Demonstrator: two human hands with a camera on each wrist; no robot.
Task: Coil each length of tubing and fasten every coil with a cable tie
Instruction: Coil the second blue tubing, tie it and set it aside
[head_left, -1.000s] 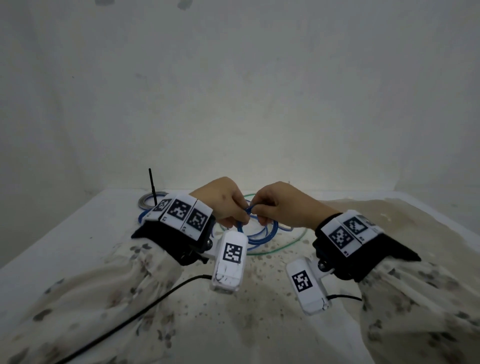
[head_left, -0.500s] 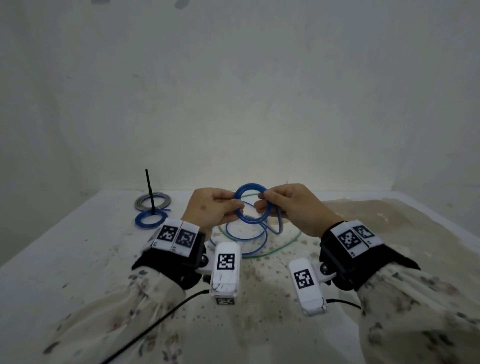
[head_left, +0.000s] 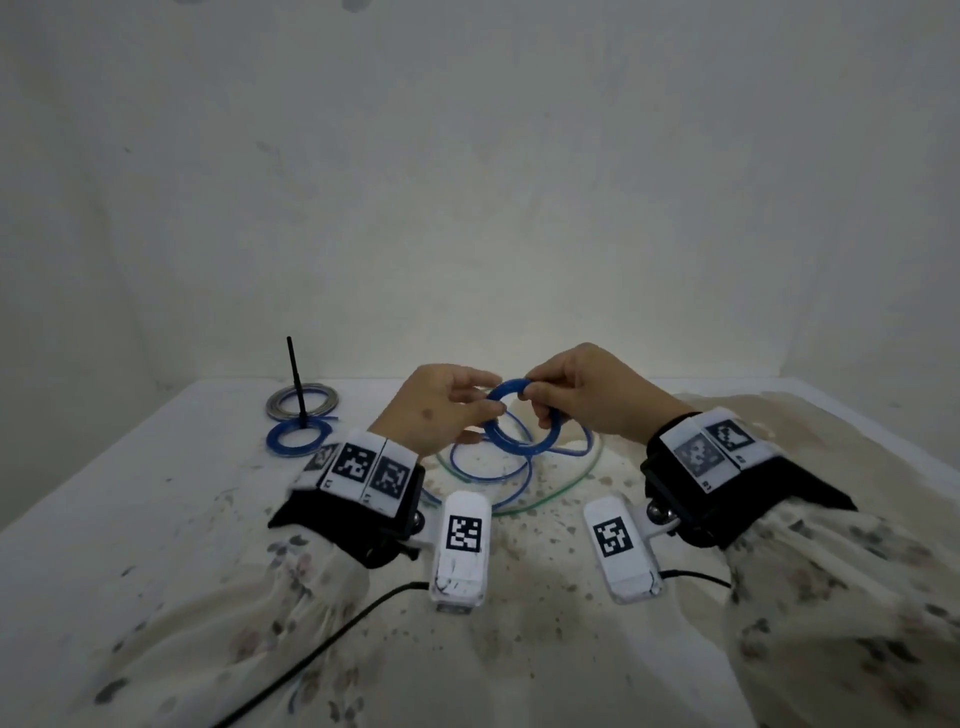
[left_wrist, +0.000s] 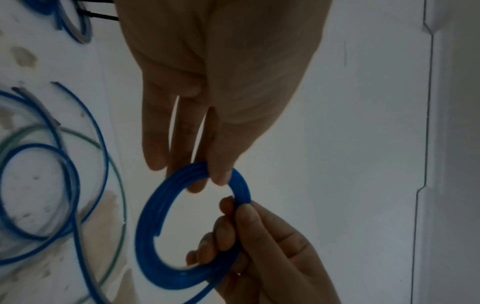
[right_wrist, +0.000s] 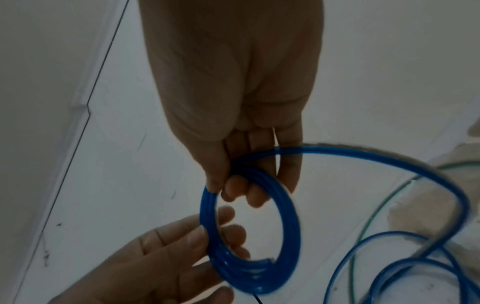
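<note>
A small coil of blue tubing (head_left: 500, 437) is held upright above the table between both hands. My left hand (head_left: 483, 402) pinches its left side with thumb and fingers, and the left wrist view shows that pinch (left_wrist: 210, 179) on the coil (left_wrist: 150, 226). My right hand (head_left: 535, 400) grips the upper right of the ring, with fingers through it (right_wrist: 223, 189). The tail of the blue tubing (head_left: 493, 474) runs down from the coil and lies in loose loops on the table. A thin green tubing (head_left: 553, 492) lies in a wide loop under it.
At the far left of the table (head_left: 156, 519) lie a grey coil (head_left: 283, 402) and a blue coil (head_left: 280, 441), with a black cable tie (head_left: 295, 374) standing up from them. Walls close in at the back and sides. A black cable (head_left: 332, 639) trails from my left wrist.
Both hands have lifted the blue coil from low over the table and turned it upright. Over the last half second my right hand has shifted its grip on the ring.
</note>
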